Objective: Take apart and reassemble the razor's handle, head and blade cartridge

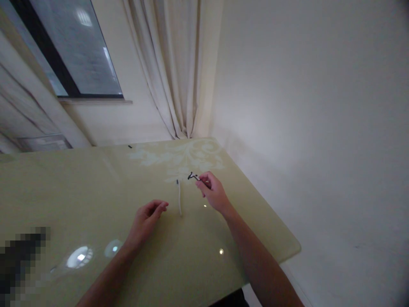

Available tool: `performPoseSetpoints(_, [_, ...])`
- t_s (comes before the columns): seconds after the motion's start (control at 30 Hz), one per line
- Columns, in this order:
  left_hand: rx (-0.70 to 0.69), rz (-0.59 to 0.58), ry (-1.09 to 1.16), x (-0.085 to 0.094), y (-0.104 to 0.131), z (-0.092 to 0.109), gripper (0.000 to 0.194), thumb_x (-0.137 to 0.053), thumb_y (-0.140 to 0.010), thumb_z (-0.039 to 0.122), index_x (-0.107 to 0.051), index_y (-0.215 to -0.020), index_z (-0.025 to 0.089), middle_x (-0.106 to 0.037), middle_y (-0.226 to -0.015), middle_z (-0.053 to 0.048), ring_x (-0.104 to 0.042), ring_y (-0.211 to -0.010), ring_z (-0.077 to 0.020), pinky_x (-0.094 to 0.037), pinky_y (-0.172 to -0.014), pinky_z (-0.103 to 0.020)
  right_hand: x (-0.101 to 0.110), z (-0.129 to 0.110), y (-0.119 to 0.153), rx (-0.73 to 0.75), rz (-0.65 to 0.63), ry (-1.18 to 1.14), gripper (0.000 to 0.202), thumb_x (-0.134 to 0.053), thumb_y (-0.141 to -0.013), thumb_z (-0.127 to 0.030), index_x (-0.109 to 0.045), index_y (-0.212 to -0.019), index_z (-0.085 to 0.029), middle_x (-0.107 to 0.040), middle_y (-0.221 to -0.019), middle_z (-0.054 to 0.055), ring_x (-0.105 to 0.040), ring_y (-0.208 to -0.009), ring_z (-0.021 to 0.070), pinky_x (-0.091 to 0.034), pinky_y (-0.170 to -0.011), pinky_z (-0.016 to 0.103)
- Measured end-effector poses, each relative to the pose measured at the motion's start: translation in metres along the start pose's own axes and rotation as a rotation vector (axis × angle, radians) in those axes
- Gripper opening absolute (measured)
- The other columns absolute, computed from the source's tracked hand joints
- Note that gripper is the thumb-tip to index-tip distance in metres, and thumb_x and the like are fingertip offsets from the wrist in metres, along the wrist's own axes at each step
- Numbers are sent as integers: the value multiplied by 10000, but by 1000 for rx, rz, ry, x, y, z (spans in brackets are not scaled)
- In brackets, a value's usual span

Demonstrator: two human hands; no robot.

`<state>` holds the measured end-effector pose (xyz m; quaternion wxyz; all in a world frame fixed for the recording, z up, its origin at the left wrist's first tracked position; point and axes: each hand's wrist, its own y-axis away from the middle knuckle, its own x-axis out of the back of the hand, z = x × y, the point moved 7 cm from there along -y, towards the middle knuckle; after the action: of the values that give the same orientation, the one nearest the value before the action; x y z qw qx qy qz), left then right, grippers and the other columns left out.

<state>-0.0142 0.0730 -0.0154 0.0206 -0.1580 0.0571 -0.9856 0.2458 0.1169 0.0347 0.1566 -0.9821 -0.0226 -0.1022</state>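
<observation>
A razor (194, 176) with a dark head is pinched in my right hand (213, 191), its head pointing left above the table. On the table between my hands lies a white toothbrush (179, 198) with a dark-bristled head at its far end. My left hand (148, 219) is just left of the toothbrush, not touching it, with thumb and fingertips pressed together; whatever they hold, if anything, is too small to make out.
The pale green glossy table (275, 234) has a rounded right corner near a wall. A small dark object (130, 146) lies near its far edge. Beyond stand curtains (166, 64) and a window (79, 47). A blurred dark shape is at lower left.
</observation>
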Motion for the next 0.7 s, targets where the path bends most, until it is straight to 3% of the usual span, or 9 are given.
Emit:
performPoseSetpoints(0.13, [-116,-140,-258,-16,1,4,460,-508,-941,568,-795,-992,212,-796,-908,-80,-720,-878,-271,-556,-849,-379,58,16,-20,-60,224,364,178,-703,-870,-356,-717,-868,-179,-727,-877,50,-649,-769,171,-488,-711,271])
performPoseSetpoints(0.23, [-106,-193,-454,-28,3,7,476,-449,-967,538,-755,-1097,196,-801,-1002,-102,-729,-907,-271,-555,-836,-366,77,37,-23,-213,220,606,167,-705,-892,-328,-787,-890,-183,-771,-900,74,-691,-825,198,-493,-765,291])
performPoseSetpoints(0.37, [-31,-198,-733,-41,-1,15,453,-396,-998,534,-698,-991,195,-780,-927,-105,-719,-847,-265,-528,-778,-356,80,58,-24,-302,193,675,176,-700,-916,-306,-829,-868,-196,-803,-888,96,-731,-849,235,-491,-750,300])
performPoseSetpoints(0.53, [44,-141,-908,-56,-16,22,519,-481,-941,665,-660,-807,197,-754,-854,-161,-724,-840,-359,-507,-725,-420,80,71,-24,-356,211,762,153,-729,-904,-293,-838,-883,-189,-815,-942,123,-747,-877,257,-493,-743,301])
performPoseSetpoints(0.7, [82,-111,-982,-66,-25,21,444,-467,-977,519,-698,-799,184,-767,-893,-195,-738,-854,-378,-506,-722,-432,79,73,-23,-354,237,816,161,-720,-921,-306,-826,-889,-188,-809,-955,126,-739,-894,256,-481,-731,295])
